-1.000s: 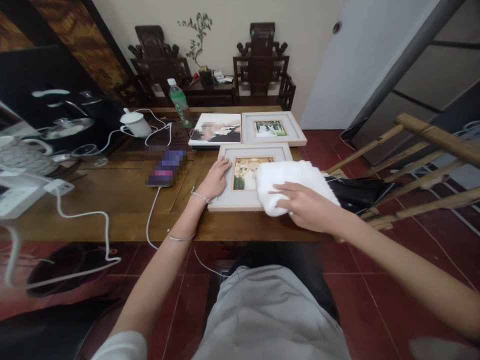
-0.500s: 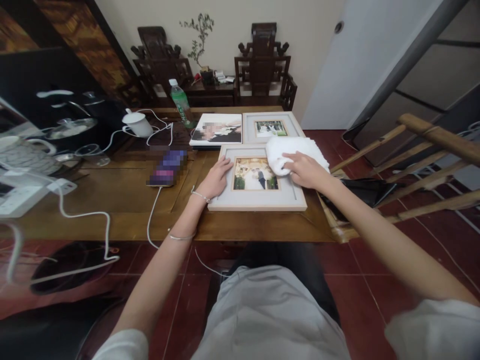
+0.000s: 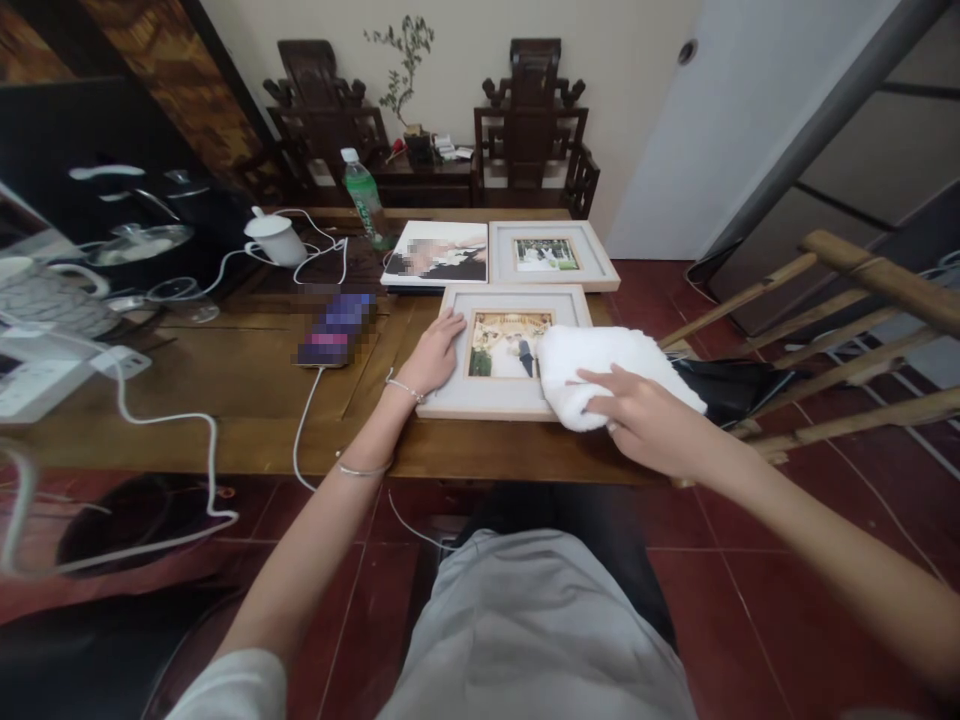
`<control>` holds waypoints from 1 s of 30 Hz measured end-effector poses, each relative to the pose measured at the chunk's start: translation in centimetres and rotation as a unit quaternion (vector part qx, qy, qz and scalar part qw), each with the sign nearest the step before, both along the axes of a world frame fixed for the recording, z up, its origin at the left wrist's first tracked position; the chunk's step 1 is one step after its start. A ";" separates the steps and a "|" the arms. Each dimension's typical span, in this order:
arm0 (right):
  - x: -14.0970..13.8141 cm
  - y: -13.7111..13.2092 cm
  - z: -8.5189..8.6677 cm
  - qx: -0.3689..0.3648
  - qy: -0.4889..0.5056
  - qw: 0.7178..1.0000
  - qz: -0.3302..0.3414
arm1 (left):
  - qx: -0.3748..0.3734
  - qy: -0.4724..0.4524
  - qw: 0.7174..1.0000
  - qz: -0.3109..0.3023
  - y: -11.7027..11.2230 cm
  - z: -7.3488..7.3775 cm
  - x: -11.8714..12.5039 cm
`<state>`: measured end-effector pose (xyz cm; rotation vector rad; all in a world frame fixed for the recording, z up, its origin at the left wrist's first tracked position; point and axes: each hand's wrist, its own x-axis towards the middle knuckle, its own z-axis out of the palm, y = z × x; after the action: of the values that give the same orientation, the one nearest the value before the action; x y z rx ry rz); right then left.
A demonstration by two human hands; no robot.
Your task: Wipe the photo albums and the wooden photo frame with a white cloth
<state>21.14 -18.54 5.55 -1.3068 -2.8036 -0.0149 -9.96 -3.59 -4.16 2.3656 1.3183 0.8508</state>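
Note:
A pale-framed photo lies flat near the front edge of the wooden table. My left hand rests open on the frame's left border, fingers flat. My right hand presses a folded white cloth onto the frame's lower right corner, fingers laid over the cloth. The cloth hides that corner and part of the picture.
Behind it lie a second framed photo and an unframed print. A phone on a white cable, a white teapot and a green bottle stand to the left. A bamboo chair is on the right.
My right hand has drawn the cloth from the frame's upper right corner back down to its lower right corner. My left hand has stayed in place on the frame.

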 end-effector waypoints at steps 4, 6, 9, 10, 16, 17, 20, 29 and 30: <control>0.0 0.8 -0.9 0.002 0.023 1.000 -0.015 | 0.017 0.021 1.000 -0.007 0.1 0.1 -0.1; 0.3 3.0 -1.7 0.016 0.021 0.999 -0.031 | 0.020 0.029 0.999 -0.011 0.1 0.2 -0.1; 0.7 7.3 -2.5 0.042 0.011 0.997 -0.068 | 0.023 0.036 0.999 -0.014 0.1 0.2 -0.2; 0.7 8.7 -2.6 0.051 0.006 0.995 -0.083 | 0.024 0.037 0.999 -0.014 0.1 0.2 -0.2; -3.4 15.4 -2.1 0.138 0.011 0.986 -0.093 | 0.017 0.017 1.000 -0.002 0.0 0.3 0.0; -4.8 16.0 -2.0 0.149 0.007 0.986 -0.073 | 0.016 0.013 1.000 0.000 0.0 0.4 0.0; -9.0 17.0 -2.2 0.153 -0.023 0.988 -0.010 | 0.015 0.002 1.000 0.001 -0.1 0.7 0.1; -10.9 17.7 -2.9 0.092 -0.101 0.990 -0.041 | 0.006 -0.001 1.000 0.001 -0.2 0.9 0.1; -10.2 17.6 -2.7 0.092 -0.106 0.989 -0.043 | 0.005 0.000 1.000 0.001 -0.2 0.9 0.1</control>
<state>10.95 -0.98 2.88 -1.4577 -2.8261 -0.4301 -9.82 -3.76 -3.30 2.3719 1.3197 0.8597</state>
